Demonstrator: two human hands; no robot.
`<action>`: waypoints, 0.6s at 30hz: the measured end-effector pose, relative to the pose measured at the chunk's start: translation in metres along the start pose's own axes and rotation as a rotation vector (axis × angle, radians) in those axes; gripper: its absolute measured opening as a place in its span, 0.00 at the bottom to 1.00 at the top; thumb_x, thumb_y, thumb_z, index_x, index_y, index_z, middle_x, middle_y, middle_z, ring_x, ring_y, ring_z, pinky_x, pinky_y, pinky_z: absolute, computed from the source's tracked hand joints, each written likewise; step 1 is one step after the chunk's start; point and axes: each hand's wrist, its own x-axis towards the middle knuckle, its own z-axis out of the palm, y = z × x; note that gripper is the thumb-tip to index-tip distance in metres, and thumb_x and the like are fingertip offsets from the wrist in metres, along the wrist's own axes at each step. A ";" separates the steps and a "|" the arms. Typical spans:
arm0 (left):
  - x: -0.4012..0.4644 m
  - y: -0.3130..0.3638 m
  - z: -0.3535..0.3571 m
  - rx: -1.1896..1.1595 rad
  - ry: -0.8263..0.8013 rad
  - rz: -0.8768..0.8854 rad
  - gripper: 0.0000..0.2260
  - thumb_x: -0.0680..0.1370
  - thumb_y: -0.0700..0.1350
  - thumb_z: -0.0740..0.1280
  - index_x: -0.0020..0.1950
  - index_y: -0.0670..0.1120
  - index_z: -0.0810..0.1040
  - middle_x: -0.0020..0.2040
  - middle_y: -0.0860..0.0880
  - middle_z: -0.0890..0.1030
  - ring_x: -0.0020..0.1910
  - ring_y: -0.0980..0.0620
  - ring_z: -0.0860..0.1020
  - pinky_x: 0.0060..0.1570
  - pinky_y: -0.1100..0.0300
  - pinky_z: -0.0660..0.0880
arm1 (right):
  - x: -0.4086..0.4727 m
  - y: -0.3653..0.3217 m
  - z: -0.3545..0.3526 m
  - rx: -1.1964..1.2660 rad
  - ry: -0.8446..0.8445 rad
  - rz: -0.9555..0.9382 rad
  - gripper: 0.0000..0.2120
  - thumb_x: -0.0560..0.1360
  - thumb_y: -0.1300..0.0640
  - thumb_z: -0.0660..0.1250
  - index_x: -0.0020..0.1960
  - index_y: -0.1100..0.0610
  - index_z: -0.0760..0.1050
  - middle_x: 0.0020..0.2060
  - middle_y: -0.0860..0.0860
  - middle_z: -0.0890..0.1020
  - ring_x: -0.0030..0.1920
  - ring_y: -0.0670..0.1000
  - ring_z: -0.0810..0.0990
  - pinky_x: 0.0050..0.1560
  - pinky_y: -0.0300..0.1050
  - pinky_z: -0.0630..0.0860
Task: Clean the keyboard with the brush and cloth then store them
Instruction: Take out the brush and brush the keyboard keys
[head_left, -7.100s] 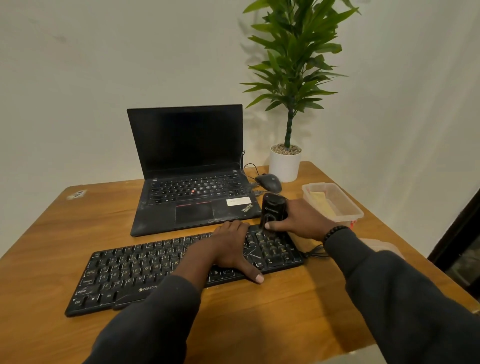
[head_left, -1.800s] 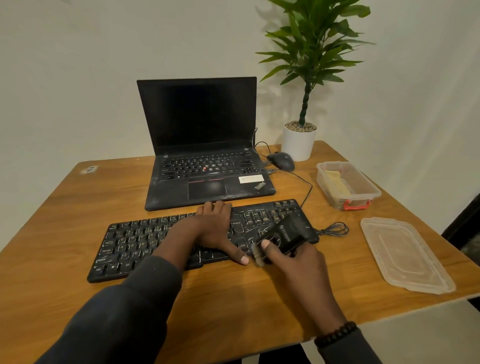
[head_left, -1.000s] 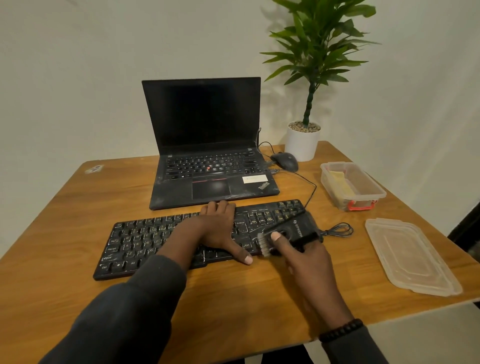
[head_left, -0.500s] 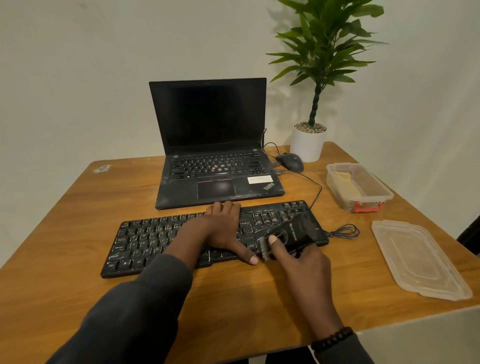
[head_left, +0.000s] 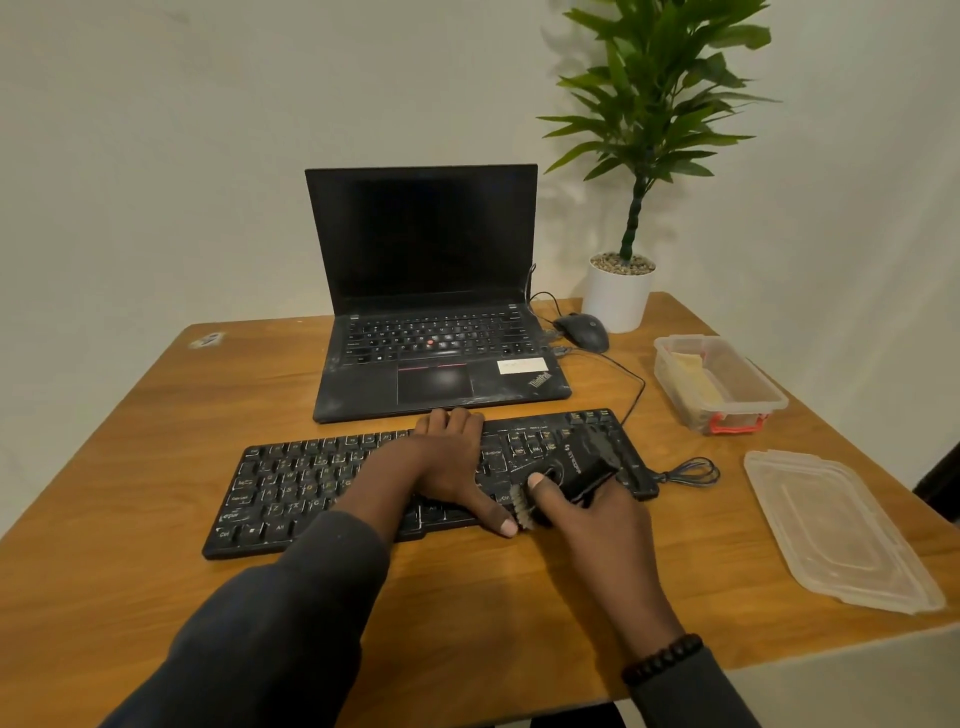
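Head view: right hand (head_left: 597, 514) grips the black brush (head_left: 563, 480), bristles on the keyboard (head_left: 322, 486) near its front right keys; left hand (head_left: 452, 467) lies flat, fingers straight, steadying it. Brushing looks underway. The yellow cloth (head_left: 693, 382) sits unused in the plastic container (head_left: 769, 397), lid (head_left: 841, 535) off; wiping and storing remain.

The table (head_left: 156, 519) is wood, a warm grained top with a soft sheen. On it the keyboard (head_left: 311, 493) is matt black plastic, dusty between the keys. The brush (head_left: 571, 475) over its right end has a glossy black plastic body and pale bristles. Behind the keyboard, the laptop (head_left: 431, 384) casing is matt black, smudged with dust. Right of the keyboard, the container (head_left: 727, 410) and its lid (head_left: 841, 540) are cloudy translucent plastic; the plant pot (head_left: 615, 306) looks smooth and white.
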 end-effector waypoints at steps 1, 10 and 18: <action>0.000 0.000 0.000 -0.004 0.001 -0.003 0.63 0.59 0.75 0.72 0.80 0.47 0.44 0.79 0.48 0.50 0.76 0.40 0.51 0.75 0.42 0.53 | 0.002 0.000 0.000 -0.011 0.053 -0.009 0.07 0.72 0.47 0.72 0.43 0.49 0.78 0.38 0.43 0.81 0.40 0.40 0.79 0.35 0.32 0.69; -0.002 0.000 0.000 -0.015 0.005 -0.005 0.63 0.59 0.74 0.73 0.80 0.48 0.43 0.79 0.47 0.49 0.76 0.40 0.50 0.75 0.42 0.53 | 0.006 -0.006 0.001 -0.218 0.088 -0.078 0.11 0.72 0.43 0.70 0.44 0.51 0.76 0.34 0.41 0.77 0.39 0.44 0.78 0.35 0.38 0.74; -0.002 0.000 0.000 0.001 0.009 0.004 0.62 0.59 0.75 0.72 0.80 0.47 0.45 0.78 0.47 0.51 0.75 0.40 0.52 0.74 0.42 0.54 | 0.024 -0.022 -0.011 -0.259 -0.069 -0.120 0.08 0.73 0.45 0.70 0.41 0.47 0.74 0.34 0.41 0.78 0.38 0.40 0.77 0.37 0.38 0.75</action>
